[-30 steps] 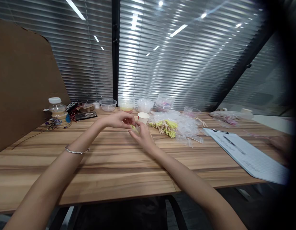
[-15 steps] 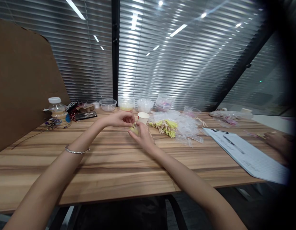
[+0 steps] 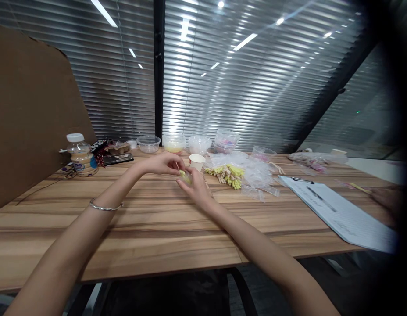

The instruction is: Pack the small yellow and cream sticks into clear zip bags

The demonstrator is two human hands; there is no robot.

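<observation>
Yellow item (image 3: pixel 183 174) pinched in left hand (image 3: pixel 164 164) and right hand (image 3: pixel 197 188); white cup (image 3: pixel 197 163) just beyond.

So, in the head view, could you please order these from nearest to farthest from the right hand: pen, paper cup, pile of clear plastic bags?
From the right hand:
1. Paper cup: just beyond the hand.
2. Pile of clear plastic bags: to its right.
3. Pen: farther right, on the clipboard.
</observation>
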